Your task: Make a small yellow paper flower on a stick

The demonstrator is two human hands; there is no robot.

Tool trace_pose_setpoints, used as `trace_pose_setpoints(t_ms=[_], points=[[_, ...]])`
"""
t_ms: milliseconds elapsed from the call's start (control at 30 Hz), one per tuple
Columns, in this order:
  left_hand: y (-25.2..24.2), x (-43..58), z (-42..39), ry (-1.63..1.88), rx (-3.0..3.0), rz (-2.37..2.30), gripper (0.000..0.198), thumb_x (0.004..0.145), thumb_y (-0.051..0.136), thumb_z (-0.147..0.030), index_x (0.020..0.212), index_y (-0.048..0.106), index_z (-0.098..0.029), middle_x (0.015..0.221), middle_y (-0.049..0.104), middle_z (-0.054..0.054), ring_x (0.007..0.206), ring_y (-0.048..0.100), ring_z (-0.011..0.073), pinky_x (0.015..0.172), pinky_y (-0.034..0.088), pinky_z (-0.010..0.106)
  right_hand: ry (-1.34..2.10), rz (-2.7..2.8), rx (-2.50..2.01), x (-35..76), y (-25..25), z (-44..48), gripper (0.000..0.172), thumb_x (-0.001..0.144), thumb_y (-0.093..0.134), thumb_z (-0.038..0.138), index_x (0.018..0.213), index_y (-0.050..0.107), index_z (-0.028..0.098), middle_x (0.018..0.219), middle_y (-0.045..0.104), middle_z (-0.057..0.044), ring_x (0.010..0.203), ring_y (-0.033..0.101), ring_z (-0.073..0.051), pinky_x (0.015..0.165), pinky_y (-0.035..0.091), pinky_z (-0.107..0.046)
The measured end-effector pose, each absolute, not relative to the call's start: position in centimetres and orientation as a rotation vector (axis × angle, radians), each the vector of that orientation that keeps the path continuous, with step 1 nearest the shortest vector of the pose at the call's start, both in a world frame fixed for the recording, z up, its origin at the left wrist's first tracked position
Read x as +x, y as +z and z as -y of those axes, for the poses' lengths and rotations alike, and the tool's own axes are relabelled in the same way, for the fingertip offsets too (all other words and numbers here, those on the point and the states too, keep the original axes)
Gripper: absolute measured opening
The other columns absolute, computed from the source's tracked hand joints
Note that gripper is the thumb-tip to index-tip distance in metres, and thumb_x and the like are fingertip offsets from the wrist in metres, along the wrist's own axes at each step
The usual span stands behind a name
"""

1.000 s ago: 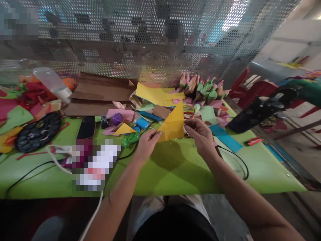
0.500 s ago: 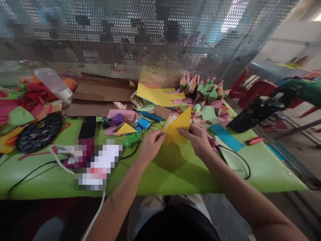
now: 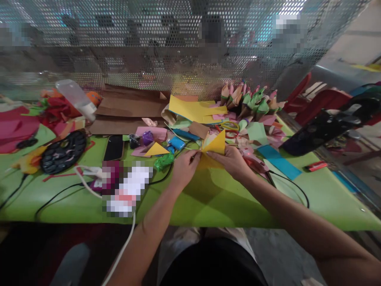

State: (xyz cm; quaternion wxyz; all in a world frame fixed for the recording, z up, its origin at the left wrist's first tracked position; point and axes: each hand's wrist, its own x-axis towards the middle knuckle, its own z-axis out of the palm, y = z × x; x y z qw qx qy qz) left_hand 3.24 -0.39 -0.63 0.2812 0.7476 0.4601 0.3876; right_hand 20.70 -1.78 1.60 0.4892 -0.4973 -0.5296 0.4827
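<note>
Between both hands, above the green table, is a folded yellow sheet of paper (image 3: pixel 218 145) with one corner pointing up. My left hand (image 3: pixel 188 165) pinches its left edge, thumb and fingers closed together. On the right side, my right hand (image 3: pixel 230 159) grips the paper with the thumb laid across its near face. The fingers behind the sheet are hidden. Left of my left hand lies a green crinkled bundle (image 3: pixel 164 161), with a small yellow paper triangle (image 3: pixel 156 149) behind it. A blue paper strip (image 3: pixel 279 161) lies right of my right hand.
On the green table (image 3: pixel 238 210) are a black phone (image 3: pixel 113 148), a black palette (image 3: pixel 64 153), brown paper (image 3: pixel 127 105) and a corded pink tool (image 3: pixel 256 163). Paper flowers (image 3: pixel 250 99) stand at the back. A dark bottle (image 3: pixel 315 133) and red marker (image 3: pixel 317 166) are rightward. Perforated metal (image 3: pixel 154 51) rises behind.
The camera view has shifted, so the table's things appear farther right. The left fingers have curled more tightly at the paper's edge, and the sheet looks narrower. Both hands keep their hold.
</note>
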Motion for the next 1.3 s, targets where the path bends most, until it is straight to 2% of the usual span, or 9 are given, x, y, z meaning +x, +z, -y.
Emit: trace_pose_setpoints(t_ms=[200,367,633,867,1033,1167,1300], points=[[-0.8,2.9,0.3,1.269,1.91,-1.343,0.022,0.096,0.053,-0.025,0.092,0.073,-0.018,0.091,0.072,0.008,0.087,0.065,0.0209,0.082,0.048,0.031,1.264,1.246,-1.177,19.7,2.0,1.3,0.038,0.06,0.087,0.05,0.077,0.073,0.019,0.074,0.074,-0.003,0.065,0.065,-0.02,0.058,0.052,-0.032],[-0.7,2.9,0.3,1.236,1.848,-1.377,0.015,0.093,0.058,-0.022,0.091,0.073,-0.018,0.093,0.073,0.008,0.082,0.064,0.0192,0.076,0.047,0.029,1.186,1.126,-1.15,19.4,1.9,1.5,0.034,0.06,0.086,0.05,0.071,0.071,0.021,0.071,0.071,-0.002,0.06,0.061,-0.018,0.053,0.049,-0.03],[-0.4,3.1,0.6,1.284,1.852,-1.454,0.014,0.091,0.059,-0.022,0.084,0.069,-0.017,0.085,0.071,0.006,0.075,0.061,0.0163,0.072,0.045,0.027,1.264,1.19,-1.119,19.5,1.2,1.9,0.034,0.061,0.085,0.049,0.074,0.071,0.02,0.072,0.072,-0.003,0.069,0.066,-0.021,0.061,0.052,-0.032],[-0.5,3.2,0.6,1.336,1.796,-1.419,0.015,0.089,0.062,-0.027,0.079,0.067,-0.018,0.08,0.069,0.004,0.074,0.06,0.015,0.07,0.045,0.025,1.346,1.152,-1.146,19.0,0.7,2.0,0.044,0.057,0.088,0.053,0.073,0.069,0.017,0.063,0.067,-0.001,0.049,0.051,-0.012,0.045,0.04,-0.024],[-0.6,3.3,0.2,1.32,1.606,-1.334,0.017,0.088,0.064,-0.033,0.085,0.072,-0.018,0.084,0.075,0.004,0.076,0.064,0.0159,0.074,0.05,0.027,1.38,1.181,-1.117,18.6,0.3,2.1,0.049,0.06,0.085,0.06,0.074,0.068,0.017,0.062,0.065,-0.001,0.049,0.053,-0.012,0.046,0.044,-0.026],[-0.6,3.4,0.2,1.244,1.464,-1.168,0.023,0.087,0.066,-0.035,0.098,0.076,-0.017,0.1,0.078,0.006,0.088,0.069,0.0192,0.079,0.055,0.03,1.287,1.174,-1.126,18.7,0.1,1.8,0.05,0.061,0.083,0.063,0.069,0.066,0.017,0.06,0.061,0.0,0.05,0.049,-0.01,0.046,0.042,-0.025],[-0.5,3.6,0.4,1.156,1.4,-1.088,0.03,0.085,0.068,-0.035,0.109,0.076,-0.019,0.104,0.078,0.006,0.088,0.07,0.0201,0.069,0.057,0.029,1.273,1.134,-1.139,19.0,0.2,1.6,0.049,0.06,0.085,0.062,0.071,0.069,0.017,0.063,0.063,-0.001,0.053,0.052,-0.011,0.049,0.045,-0.025]])
